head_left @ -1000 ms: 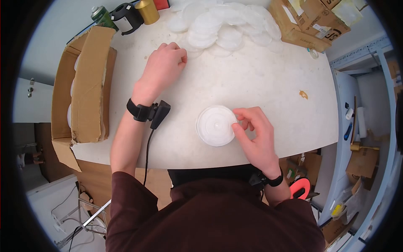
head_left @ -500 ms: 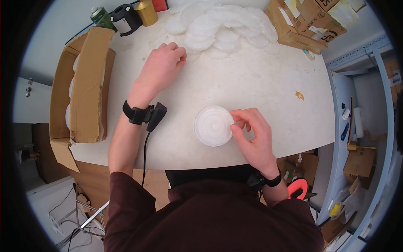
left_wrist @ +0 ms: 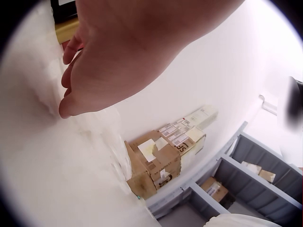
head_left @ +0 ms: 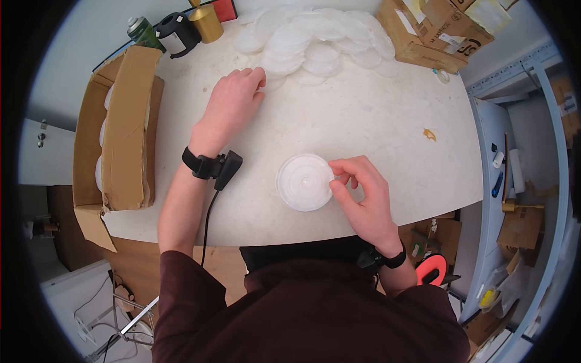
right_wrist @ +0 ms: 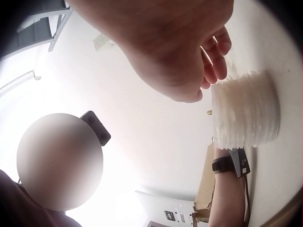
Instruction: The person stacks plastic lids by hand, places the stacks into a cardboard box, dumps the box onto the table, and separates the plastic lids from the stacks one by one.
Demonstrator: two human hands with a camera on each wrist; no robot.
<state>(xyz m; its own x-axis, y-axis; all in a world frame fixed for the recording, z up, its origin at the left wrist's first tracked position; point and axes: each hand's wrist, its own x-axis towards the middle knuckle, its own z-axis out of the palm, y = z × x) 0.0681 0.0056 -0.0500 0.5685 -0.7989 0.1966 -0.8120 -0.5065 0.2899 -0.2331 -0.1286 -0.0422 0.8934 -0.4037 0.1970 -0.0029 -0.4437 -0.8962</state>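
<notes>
White table top (head_left: 411,163) fills the middle of the room. I see one stack of round, see-through plastic pieces (head_left: 305,183) near its front edge. My right hand (head_left: 371,202) is half open, bent fingers by the stack's rim; I can't tell if they touch. My left hand (head_left: 232,103) is loosely curled and empty, near many flat, clear discs (head_left: 321,59). One long brown cardboard box (head_left: 126,139) partly hides three white round things (head_left: 99,172). One green can (head_left: 144,33) is behind.
</notes>
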